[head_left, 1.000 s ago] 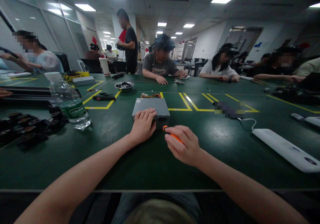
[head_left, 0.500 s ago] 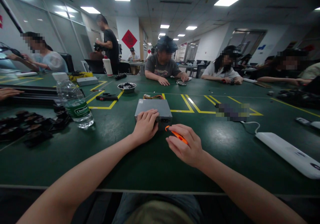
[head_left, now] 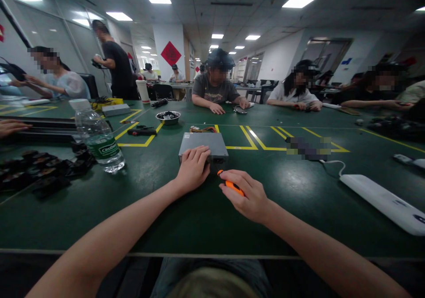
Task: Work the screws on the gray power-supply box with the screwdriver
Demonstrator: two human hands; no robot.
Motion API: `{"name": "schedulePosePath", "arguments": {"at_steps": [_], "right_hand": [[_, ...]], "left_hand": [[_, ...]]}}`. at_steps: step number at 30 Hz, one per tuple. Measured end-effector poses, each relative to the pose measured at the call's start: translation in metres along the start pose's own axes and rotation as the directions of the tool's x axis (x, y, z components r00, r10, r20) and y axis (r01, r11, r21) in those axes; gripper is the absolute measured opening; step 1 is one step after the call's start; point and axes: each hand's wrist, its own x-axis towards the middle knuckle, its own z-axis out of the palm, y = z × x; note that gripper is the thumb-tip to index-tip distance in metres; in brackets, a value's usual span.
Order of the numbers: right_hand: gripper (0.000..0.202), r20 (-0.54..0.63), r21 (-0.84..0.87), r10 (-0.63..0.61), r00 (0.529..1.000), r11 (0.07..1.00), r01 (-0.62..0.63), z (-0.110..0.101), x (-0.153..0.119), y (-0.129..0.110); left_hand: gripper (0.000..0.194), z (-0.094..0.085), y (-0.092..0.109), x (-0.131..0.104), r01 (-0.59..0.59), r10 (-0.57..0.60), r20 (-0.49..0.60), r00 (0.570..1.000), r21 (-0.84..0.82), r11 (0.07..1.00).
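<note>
A grey metal box [head_left: 217,144] with a socket on its near face lies on the green table [head_left: 159,227]. Coloured wires [head_left: 202,129] come out behind it. My left hand [head_left: 193,168] rests on the box's near left part, fingers over its top edge and the thumb down at the near face; it seems to grip the box. Just right of it and nearer to me, my right hand [head_left: 247,194] is closed round an orange and black tool handle [head_left: 234,187]. The tool's front end points toward the near face of the box; its tip cannot be made out.
A water bottle [head_left: 101,141] and black parts [head_left: 43,169] are at the left. Behind stand a metal bowl [head_left: 168,118] and a black tool [head_left: 142,131]. A phone-like object [head_left: 307,148] is cabled to a white device [head_left: 381,200] at the right. People sit around the table.
My right hand has turned the orange tool slightly, and its handle sits a little further left. My left hand and the box have stayed put. A standing person at the back has moved left.
</note>
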Motion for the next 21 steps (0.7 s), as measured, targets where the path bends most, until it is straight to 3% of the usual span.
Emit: {"name": "schedulePosePath", "arguments": {"at_steps": [7, 12, 17, 21], "right_hand": [[0.017, -0.005, 0.021, 0.095, 0.995, 0.995, -0.095, -0.0009, 0.0026, -0.0027], [0.022, -0.032, 0.031, 0.004, 0.999, 1.000, -0.003, -0.0018, 0.0026, -0.0020], [0.018, -0.017, 0.056, 0.084, 0.996, 0.995, -0.083, -0.0008, 0.0017, -0.0014], [0.018, -0.002, 0.048, 0.017, 1.000, 0.999, -0.017, -0.0007, 0.0017, -0.0014]], "left_hand": [[0.033, -0.0006, 0.0001, -0.0001, -0.006, 0.006, -0.004, 1.000, 0.000, 1.000], [0.033, 0.0000, -0.0004, -0.0005, -0.007, 0.007, 0.005, 1.000, 0.003, 1.000], [0.033, -0.0010, 0.0003, -0.0004, -0.010, 0.010, 0.003, 1.000, 0.003, 1.000], [0.033, -0.0012, 0.0003, -0.0005, -0.008, 0.008, 0.004, 1.000, 0.006, 1.000]]}}
